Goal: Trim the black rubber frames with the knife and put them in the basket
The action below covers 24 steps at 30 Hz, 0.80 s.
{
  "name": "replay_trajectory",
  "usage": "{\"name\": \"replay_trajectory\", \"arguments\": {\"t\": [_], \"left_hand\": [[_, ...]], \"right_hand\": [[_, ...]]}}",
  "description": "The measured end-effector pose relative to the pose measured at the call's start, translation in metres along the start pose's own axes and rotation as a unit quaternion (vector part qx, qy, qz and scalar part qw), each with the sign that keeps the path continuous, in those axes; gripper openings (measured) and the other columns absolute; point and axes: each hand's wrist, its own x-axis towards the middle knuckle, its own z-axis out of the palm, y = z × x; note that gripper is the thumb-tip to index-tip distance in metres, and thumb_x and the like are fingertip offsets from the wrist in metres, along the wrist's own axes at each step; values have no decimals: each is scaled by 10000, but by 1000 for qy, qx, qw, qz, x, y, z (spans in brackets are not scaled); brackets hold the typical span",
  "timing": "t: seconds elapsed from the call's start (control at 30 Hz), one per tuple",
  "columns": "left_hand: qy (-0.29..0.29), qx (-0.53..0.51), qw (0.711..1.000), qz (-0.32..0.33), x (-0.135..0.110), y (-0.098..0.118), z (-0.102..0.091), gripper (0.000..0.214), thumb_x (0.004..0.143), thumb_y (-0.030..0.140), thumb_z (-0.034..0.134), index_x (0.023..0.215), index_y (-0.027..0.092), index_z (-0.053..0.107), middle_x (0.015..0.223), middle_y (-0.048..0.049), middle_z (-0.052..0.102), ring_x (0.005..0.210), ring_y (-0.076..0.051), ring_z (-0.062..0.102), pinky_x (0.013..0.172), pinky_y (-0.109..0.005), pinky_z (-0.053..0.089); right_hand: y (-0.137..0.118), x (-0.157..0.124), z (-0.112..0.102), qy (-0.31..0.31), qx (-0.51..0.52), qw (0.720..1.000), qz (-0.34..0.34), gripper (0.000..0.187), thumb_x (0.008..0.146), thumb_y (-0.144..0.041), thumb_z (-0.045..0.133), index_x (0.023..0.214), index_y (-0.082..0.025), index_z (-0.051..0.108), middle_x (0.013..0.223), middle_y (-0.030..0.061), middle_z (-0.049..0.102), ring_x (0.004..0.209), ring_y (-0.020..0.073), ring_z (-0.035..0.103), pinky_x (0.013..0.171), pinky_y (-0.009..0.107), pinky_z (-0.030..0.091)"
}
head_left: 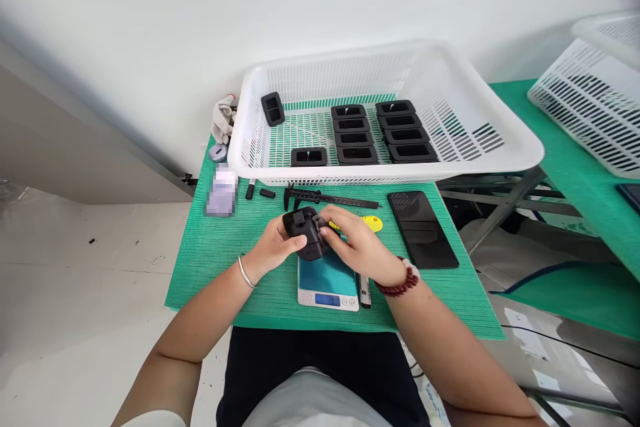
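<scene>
Both my hands hold one black plastic part just above the small digital scale. My left hand grips its left side, and my right hand grips its right side with fingers curled over it. The scale has a teal platform and a lit blue display. A yellow tag lies just behind my right hand. A black caliper lies on the green mat behind the part.
A white slotted basket at the back holds several black parts. A black phone lies to the right on the green mat. A marker, gloves and a second basket sit around.
</scene>
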Motion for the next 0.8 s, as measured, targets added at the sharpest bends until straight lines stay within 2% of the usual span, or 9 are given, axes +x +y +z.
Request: {"name": "replay_trajectory", "arguments": {"t": [0.1,0.27,0.33,0.4,0.5,0.57,0.7,0.8], "left_hand": [[1,6,1000,2,0,1,0,568,628,518,782,1042,149,660,927,-82,712,848,-213,656,727,-304,520],[34,24,999,-5,0,5,11,546,618,493,798,1014,143,664,899,-69,710,808,-185,641,716,-285,505],[36,19,999,-7,-1,3,13,554,618,490,799,1029,144,660,918,-72,709,830,-191,641,735,-290,504],[33,9,999,-8,-1,0,11,585,628,495,791,1079,151,647,957,-76,705,872,-204,643,759,-302,504],[27,-8,1000,-2,0,-5,6,566,656,494,773,1096,164,638,974,-68,699,888,-204,641,763,-304,505],[27,-13,1000,1,1,-7,4,523,672,484,765,1069,167,642,968,-61,696,878,-194,637,761,-297,505],[52,-9,999,-4,4,-9,7,554,666,477,772,1105,173,623,1028,-70,687,938,-201,625,806,-305,501],[50,-18,999,-11,4,-10,9,567,679,472,764,1143,187,608,1057,-69,681,965,-201,620,820,-305,497]], "right_hand": [[0,-1,0,-7,7,1000,-11,100,948,-229,406,923,-215,501,886,58,563,811,178,526,690,326,445],[1,0,11,96,-95,991,18,199,958,-224,366,773,-215,439,727,20,517,682,164,472,680,341,400],[2,0,11,103,-94,990,31,234,963,-241,361,737,-217,415,692,9,490,645,155,446,661,334,390],[3,0,6,71,-63,995,32,232,966,-256,366,744,-217,420,708,11,494,665,155,457,659,326,397],[6,-1,-3,-19,5,1000,10,152,963,-256,377,848,-215,468,837,39,536,771,165,501,688,318,431],[8,-2,-5,-45,22,999,2,118,959,-246,379,899,-216,477,893,50,544,812,169,510,711,322,443],[6,0,7,35,-57,997,41,183,958,-243,359,802,-217,451,791,41,545,747,180,497,700,345,414],[4,1,16,82,-95,989,79,268,962,-263,347,702,-222,395,690,22,513,650,167,461,650,342,385]]}}
